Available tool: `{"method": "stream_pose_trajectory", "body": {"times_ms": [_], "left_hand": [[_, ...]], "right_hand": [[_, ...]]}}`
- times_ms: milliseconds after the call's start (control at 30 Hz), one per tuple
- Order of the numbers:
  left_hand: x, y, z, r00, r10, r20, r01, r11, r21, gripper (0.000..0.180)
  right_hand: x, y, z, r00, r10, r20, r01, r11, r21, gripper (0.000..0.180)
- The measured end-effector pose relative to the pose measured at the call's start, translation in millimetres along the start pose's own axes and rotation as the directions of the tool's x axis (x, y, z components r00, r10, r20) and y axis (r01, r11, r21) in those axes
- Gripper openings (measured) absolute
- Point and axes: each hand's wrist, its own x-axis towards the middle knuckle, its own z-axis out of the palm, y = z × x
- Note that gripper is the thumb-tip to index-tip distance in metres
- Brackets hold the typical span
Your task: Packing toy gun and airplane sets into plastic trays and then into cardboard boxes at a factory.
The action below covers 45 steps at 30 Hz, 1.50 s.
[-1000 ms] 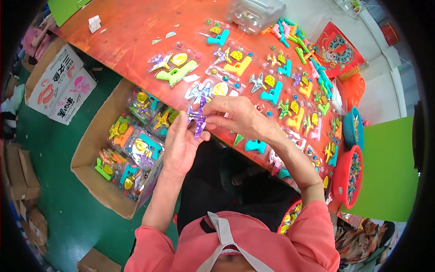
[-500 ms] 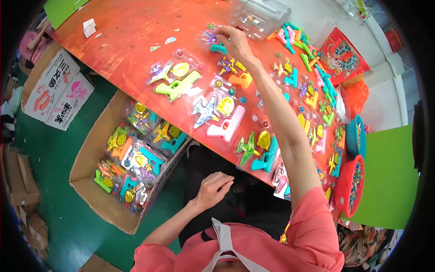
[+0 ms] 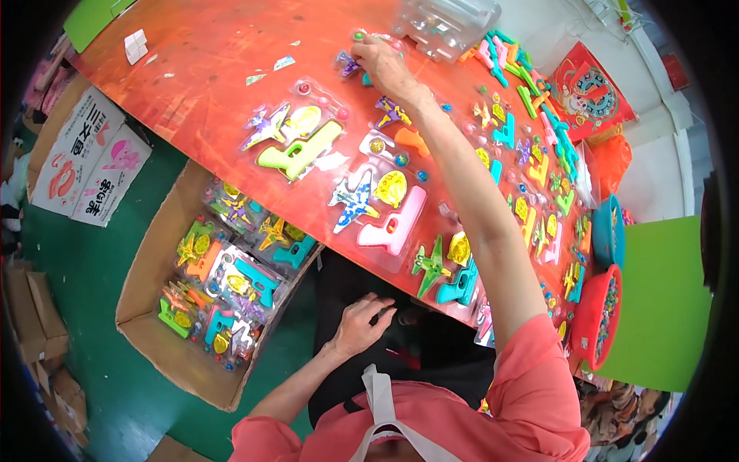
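Fingers (image 3: 362,51) of right hand (image 3: 384,71) just beside purple toy plane (image 3: 347,64)

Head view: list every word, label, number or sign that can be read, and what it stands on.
White-faced carton: large black characters, left unquoted, beside drawings.
Red sheet with a round picture: any lettering too small to read.
Toy packs: no lettering I can read.

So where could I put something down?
On the table, between the white block and the paper scraps, it's mostly bare. The floor also has room between the printed box and the toy box. Toy packs crowd the table's right side, and the toy box is crowded too.
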Motion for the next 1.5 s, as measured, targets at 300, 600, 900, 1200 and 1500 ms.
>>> {"method": "stream_pose_trajectory", "body": {"times_ms": [300,600,900,1200,1500], "left_hand": [[-1.3,-3.2,4.7,0.996,-0.085,0.010,0.085,0.996,-0.018,0.020],[3.9,-5.5,8.3,0.998,0.016,-0.054,-0.018,0.999,-0.047,0.020],[9.7,0.7,7.8,0.996,-0.092,-0.018,0.091,0.995,-0.036,0.015],[10.6,4.0,18.3,0.999,-0.036,-0.029,0.036,0.999,0.005,0.018],[6.8,8.9,18.1,0.998,-0.047,-0.051,0.047,0.999,-0.006,0.015]], "right_hand": [[7.1,-12.1,-5.6,0.986,-0.029,0.166,0.057,0.985,-0.163,0.032],[-6.3,-6.6,2.4,0.987,-0.131,0.089,0.145,0.974,-0.173,0.018],[-22.5,-42.1,12.5,0.993,0.101,0.069,-0.082,0.968,-0.238,0.056],[-23.6,-40.9,4.9,0.949,0.252,-0.189,-0.239,0.967,0.090,0.045],[-66.6,7.7,-96.5,0.923,0.384,-0.025,-0.364,0.894,0.262,0.038]]}}
